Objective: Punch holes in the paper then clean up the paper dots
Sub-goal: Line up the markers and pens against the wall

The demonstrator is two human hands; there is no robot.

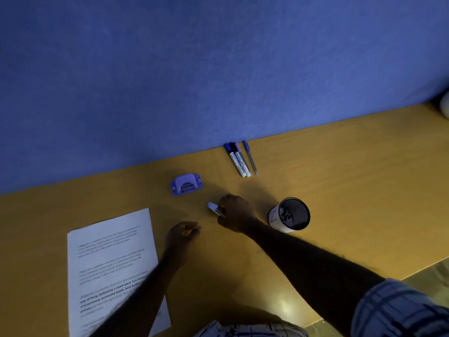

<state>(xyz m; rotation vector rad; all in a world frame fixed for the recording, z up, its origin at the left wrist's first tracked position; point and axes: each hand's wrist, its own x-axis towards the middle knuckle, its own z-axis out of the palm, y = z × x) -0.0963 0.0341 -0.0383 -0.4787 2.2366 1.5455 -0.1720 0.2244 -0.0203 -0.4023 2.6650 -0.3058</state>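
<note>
While my right hand (pixel 234 212) rests on the yellow bench (pixel 340 190), its grip is closed around a small white object (pixel 215 208) that pokes out from my fingers toward the left; I cannot tell what that object is. My left hand (pixel 183 235) lies just to the lower left of it, knuckles up and fingers curled loosely inward, the thumb meeting the fingertips, and I cannot tell whether anything is pinched in that grip. The two hands are near each other but apart.

The printed paper (pixel 109 263) lies flat on the bench at my left, its near right corner hidden under my left forearm. The purple hole punch (pixel 185 184) sits beyond both hands, toward the blue wall (pixel 194 69), well clear of the sheet and touched by neither hand. To my right stands a black mesh cup (pixel 290 215) with a white label on its side, tilted in the wide view, with small pale bits lying in its bottom. Farther back, against the foot of the wall, two markers (pixel 239 161) lie side by side and touching, with a thin blue-capped pen (pixel 250 158) just beside them. Plaid sleeves (pixel 398 310) show at the bottom edge.
</note>
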